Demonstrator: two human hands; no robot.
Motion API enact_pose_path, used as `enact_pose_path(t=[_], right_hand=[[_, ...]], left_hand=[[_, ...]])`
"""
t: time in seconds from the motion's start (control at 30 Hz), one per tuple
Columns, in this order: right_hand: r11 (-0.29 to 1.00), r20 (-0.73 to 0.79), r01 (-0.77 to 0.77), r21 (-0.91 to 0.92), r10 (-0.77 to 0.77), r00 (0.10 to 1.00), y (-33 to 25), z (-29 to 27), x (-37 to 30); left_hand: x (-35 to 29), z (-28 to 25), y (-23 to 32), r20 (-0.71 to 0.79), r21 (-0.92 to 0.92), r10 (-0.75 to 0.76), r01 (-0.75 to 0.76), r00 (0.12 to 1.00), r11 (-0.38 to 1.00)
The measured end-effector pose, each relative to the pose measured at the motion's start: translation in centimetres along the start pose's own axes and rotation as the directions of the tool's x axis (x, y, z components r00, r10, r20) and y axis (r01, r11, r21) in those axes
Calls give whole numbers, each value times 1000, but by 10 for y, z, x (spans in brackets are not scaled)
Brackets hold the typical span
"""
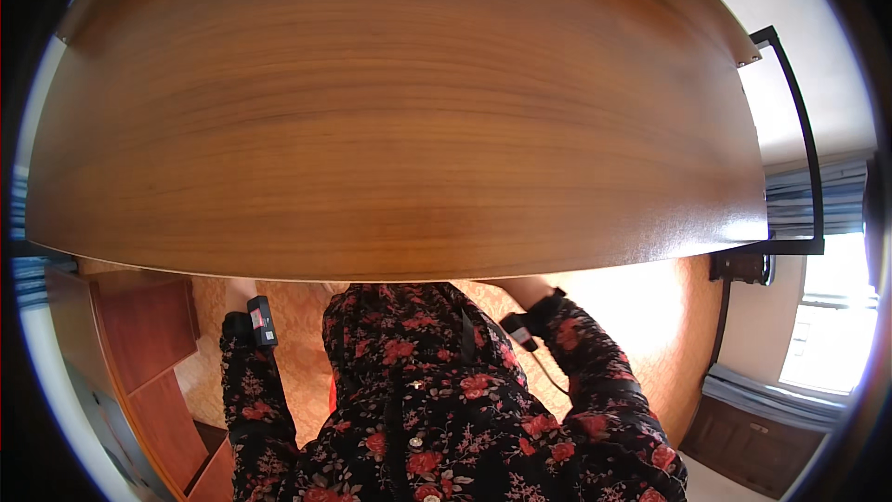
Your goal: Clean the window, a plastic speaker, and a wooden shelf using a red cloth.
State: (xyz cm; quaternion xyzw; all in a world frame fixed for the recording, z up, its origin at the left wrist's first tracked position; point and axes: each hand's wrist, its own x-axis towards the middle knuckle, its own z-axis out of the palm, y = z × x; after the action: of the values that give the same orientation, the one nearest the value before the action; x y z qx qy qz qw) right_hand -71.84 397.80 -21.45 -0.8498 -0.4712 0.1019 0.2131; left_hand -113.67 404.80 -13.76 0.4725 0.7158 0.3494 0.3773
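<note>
A broad brown wood-grain panel (400, 121) fills the upper view, its near edge curving across in front of my body. My left hand (240, 294) goes out of sight at this edge on the left; only skin by the wrist shows. On the other side, my right hand (528, 289) also passes behind the edge, with its fingers hidden. What either hand touches or holds cannot be seen. Small black boxes sit at my wrists, one by the left cuff (262, 321) and one with a cable by the right cuff (518, 331).
A black metal bar frame (810, 139) juts from the panel's right side. Reddish-brown wooden furniture (144, 335) stands at left. Beneath lies a patterned orange floor (209, 363). A bright window (832, 325) with blue curtains (818, 200) and a dark brown cabinet (753, 446) are at right.
</note>
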Motion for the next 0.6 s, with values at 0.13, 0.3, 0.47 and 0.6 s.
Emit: enact_pose_path(t=[0.13, 0.3, 0.47, 0.6], right_hand=[[997, -25, -72, -38, 71, 997, 93, -35, 34], [991, -42, -120, -58, 118, 992, 211, -84, 11], [966, -84, -231, -116, 223, 971, 197, -69, 41], [945, -116, -294, -142, 279, 953, 136, -42, 76]], left_hand=[[17, 21, 17, 26, -357, -145, 144, 989, 923], [56, 61, 24, -68, -468, -238, 179, 969, 865], [47, 160, 111, 30, -348, -130, 132, 991, 928], [50, 188, 130, 182, -316, -59, 115, 981, 942]])
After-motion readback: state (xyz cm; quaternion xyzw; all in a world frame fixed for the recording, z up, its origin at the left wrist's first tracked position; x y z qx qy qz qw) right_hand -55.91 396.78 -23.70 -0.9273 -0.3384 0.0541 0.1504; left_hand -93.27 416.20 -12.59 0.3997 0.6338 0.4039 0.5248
